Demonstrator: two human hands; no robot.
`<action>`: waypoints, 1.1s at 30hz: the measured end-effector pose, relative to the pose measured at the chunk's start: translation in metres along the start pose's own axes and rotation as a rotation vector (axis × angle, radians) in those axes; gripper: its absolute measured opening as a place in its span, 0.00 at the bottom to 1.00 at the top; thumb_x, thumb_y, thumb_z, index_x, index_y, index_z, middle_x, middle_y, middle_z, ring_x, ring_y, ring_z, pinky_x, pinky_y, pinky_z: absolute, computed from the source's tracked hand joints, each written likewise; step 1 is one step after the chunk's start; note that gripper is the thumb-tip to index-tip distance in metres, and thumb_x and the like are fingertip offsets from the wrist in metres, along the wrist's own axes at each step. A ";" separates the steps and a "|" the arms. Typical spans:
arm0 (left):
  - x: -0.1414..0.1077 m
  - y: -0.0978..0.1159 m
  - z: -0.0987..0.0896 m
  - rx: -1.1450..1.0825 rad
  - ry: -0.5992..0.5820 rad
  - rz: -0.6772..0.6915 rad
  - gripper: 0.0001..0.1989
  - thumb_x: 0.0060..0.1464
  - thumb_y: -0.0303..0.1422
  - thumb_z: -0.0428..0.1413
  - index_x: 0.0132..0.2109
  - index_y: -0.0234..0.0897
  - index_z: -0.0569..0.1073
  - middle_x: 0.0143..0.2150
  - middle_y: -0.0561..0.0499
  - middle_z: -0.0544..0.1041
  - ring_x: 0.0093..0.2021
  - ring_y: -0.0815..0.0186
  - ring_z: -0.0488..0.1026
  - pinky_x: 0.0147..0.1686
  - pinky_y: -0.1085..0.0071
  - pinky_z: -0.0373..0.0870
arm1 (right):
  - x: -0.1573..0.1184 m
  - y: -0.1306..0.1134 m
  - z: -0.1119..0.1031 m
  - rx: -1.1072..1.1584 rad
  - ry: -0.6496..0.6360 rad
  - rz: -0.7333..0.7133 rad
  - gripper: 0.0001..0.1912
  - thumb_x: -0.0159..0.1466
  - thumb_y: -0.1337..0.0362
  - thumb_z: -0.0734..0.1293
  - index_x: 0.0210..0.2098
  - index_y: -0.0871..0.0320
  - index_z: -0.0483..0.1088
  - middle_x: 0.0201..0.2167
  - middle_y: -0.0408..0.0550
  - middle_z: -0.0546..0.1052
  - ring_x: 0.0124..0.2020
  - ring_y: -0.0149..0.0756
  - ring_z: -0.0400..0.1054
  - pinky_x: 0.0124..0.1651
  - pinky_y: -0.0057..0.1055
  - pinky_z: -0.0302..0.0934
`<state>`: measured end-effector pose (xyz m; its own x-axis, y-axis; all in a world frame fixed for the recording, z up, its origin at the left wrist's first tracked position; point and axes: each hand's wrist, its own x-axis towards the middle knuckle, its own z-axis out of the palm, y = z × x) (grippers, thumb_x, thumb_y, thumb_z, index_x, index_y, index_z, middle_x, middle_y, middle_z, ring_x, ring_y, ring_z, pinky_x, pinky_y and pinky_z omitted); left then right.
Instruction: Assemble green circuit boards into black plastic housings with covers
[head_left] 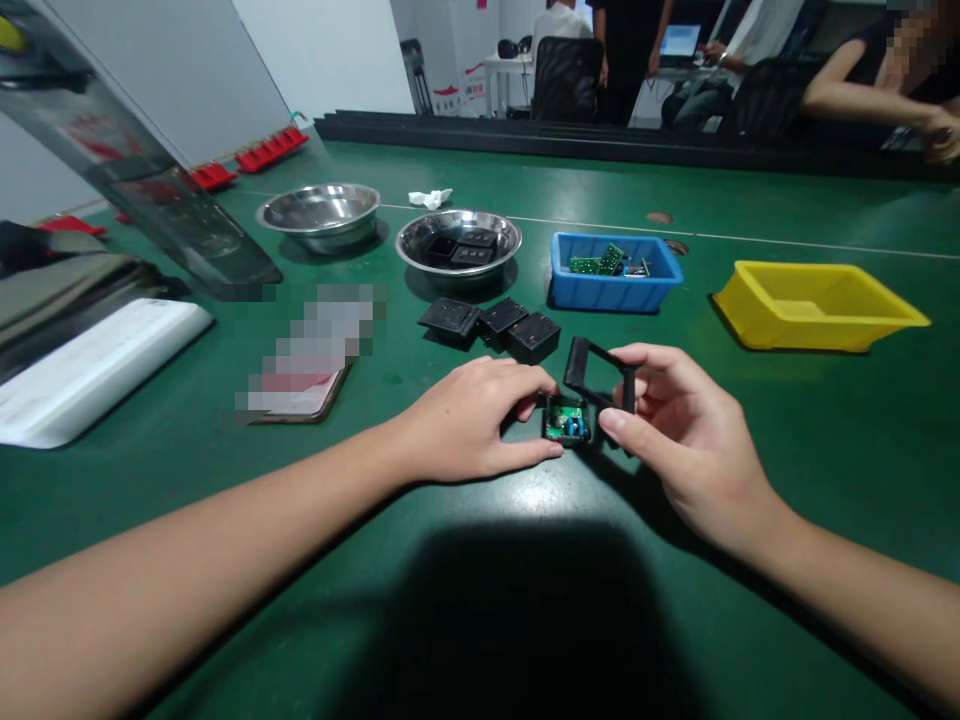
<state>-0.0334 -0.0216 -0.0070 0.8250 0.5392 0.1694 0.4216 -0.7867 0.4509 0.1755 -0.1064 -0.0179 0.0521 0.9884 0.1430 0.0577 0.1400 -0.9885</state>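
On the green table lies a small black housing (566,420) with a green circuit board and blue parts inside. My left hand (491,420) grips it from the left, index finger at its back edge and thumb at its front edge. Just to the right, my right hand (686,430) holds a black rectangular frame (600,378) tilted above the table, pinched between thumb and fingers. The frame is open in the middle. Several black housings (532,337) sit together behind my left hand.
Behind are an empty steel bowl (322,215), a steel bowl (459,240) with black parts, a blue bin (615,290) with circuit boards and a yellow bin (817,300). A phone (322,380), white object (112,370) and clear bottle (172,200) are left. People sit and stand beyond.
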 end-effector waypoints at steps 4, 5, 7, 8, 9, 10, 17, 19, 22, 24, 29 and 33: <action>-0.001 0.002 0.000 -0.002 0.006 -0.019 0.15 0.55 0.42 0.63 0.43 0.37 0.73 0.32 0.54 0.73 0.33 0.66 0.70 0.35 0.71 0.60 | 0.001 0.001 -0.009 -0.053 -0.016 -0.017 0.22 0.60 0.63 0.75 0.52 0.50 0.71 0.32 0.43 0.72 0.31 0.33 0.66 0.32 0.30 0.63; -0.002 0.002 0.000 -0.006 0.009 -0.023 0.15 0.55 0.41 0.62 0.44 0.37 0.73 0.32 0.54 0.73 0.33 0.66 0.70 0.35 0.70 0.61 | 0.002 0.001 -0.012 -0.062 -0.010 -0.017 0.22 0.59 0.63 0.75 0.52 0.50 0.71 0.32 0.43 0.72 0.31 0.33 0.66 0.32 0.30 0.63; -0.002 0.002 0.000 -0.014 0.013 -0.031 0.15 0.55 0.40 0.62 0.45 0.37 0.72 0.32 0.55 0.73 0.33 0.66 0.70 0.36 0.70 0.61 | 0.003 0.002 -0.018 -0.064 0.004 -0.006 0.22 0.59 0.64 0.75 0.51 0.51 0.71 0.32 0.43 0.73 0.31 0.33 0.66 0.31 0.29 0.64; -0.002 0.002 0.000 -0.013 0.018 -0.038 0.15 0.55 0.40 0.62 0.45 0.37 0.72 0.32 0.55 0.73 0.33 0.66 0.70 0.36 0.70 0.61 | 0.004 0.003 -0.021 -0.052 0.010 0.004 0.22 0.59 0.64 0.75 0.51 0.51 0.71 0.31 0.42 0.73 0.29 0.32 0.66 0.31 0.29 0.64; -0.003 0.002 0.000 -0.010 0.020 -0.044 0.15 0.55 0.40 0.63 0.45 0.36 0.72 0.32 0.54 0.73 0.34 0.66 0.70 0.36 0.70 0.61 | 0.005 0.003 -0.022 -0.030 0.014 0.016 0.22 0.58 0.63 0.75 0.51 0.52 0.71 0.30 0.42 0.73 0.28 0.31 0.66 0.30 0.28 0.63; -0.003 0.002 0.000 -0.006 0.022 -0.049 0.15 0.55 0.39 0.62 0.45 0.36 0.72 0.32 0.54 0.73 0.34 0.66 0.70 0.36 0.70 0.61 | 0.006 0.004 -0.024 -0.003 0.016 0.030 0.23 0.58 0.63 0.75 0.51 0.52 0.70 0.29 0.41 0.72 0.27 0.30 0.65 0.29 0.28 0.63; -0.004 0.001 -0.001 -0.025 0.002 -0.056 0.16 0.55 0.40 0.62 0.47 0.37 0.72 0.34 0.54 0.73 0.35 0.65 0.71 0.38 0.69 0.62 | 0.007 0.005 -0.025 0.103 0.007 0.112 0.25 0.58 0.61 0.75 0.53 0.50 0.68 0.24 0.38 0.69 0.25 0.30 0.64 0.25 0.25 0.60; -0.005 0.001 -0.001 -0.025 -0.001 -0.058 0.16 0.55 0.40 0.62 0.47 0.37 0.72 0.34 0.54 0.73 0.35 0.65 0.71 0.38 0.68 0.63 | 0.007 0.006 -0.026 0.113 0.008 0.127 0.26 0.58 0.61 0.76 0.54 0.50 0.67 0.24 0.38 0.70 0.25 0.30 0.64 0.26 0.25 0.60; -0.005 0.001 -0.001 -0.029 0.005 -0.067 0.16 0.55 0.39 0.62 0.48 0.38 0.72 0.34 0.54 0.74 0.36 0.65 0.71 0.38 0.68 0.63 | 0.008 0.008 -0.027 0.128 0.015 0.150 0.28 0.59 0.60 0.76 0.56 0.50 0.66 0.24 0.38 0.70 0.24 0.29 0.62 0.25 0.24 0.58; -0.006 0.001 -0.001 -0.033 0.011 -0.073 0.16 0.55 0.38 0.62 0.49 0.38 0.72 0.34 0.54 0.74 0.36 0.65 0.72 0.38 0.68 0.63 | 0.009 0.010 -0.027 0.137 0.027 0.157 0.29 0.59 0.60 0.76 0.56 0.50 0.65 0.23 0.37 0.69 0.23 0.29 0.61 0.24 0.24 0.56; -0.005 0.002 -0.001 -0.022 -0.002 -0.081 0.16 0.55 0.38 0.62 0.48 0.37 0.72 0.34 0.53 0.73 0.36 0.64 0.72 0.39 0.68 0.64 | 0.011 0.010 -0.027 0.167 0.049 0.164 0.28 0.59 0.59 0.76 0.55 0.50 0.64 0.20 0.36 0.68 0.21 0.29 0.59 0.23 0.24 0.54; -0.005 0.003 -0.002 -0.019 0.011 -0.095 0.16 0.54 0.39 0.62 0.47 0.38 0.71 0.34 0.53 0.73 0.36 0.64 0.71 0.38 0.68 0.63 | 0.010 0.009 -0.027 0.162 0.047 0.161 0.27 0.58 0.58 0.77 0.53 0.52 0.66 0.21 0.37 0.68 0.22 0.29 0.59 0.23 0.24 0.54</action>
<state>-0.0369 -0.0263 -0.0049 0.7777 0.6141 0.1346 0.4903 -0.7265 0.4815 0.2036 -0.0967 -0.0243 0.0942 0.9954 -0.0188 -0.1157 -0.0078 -0.9933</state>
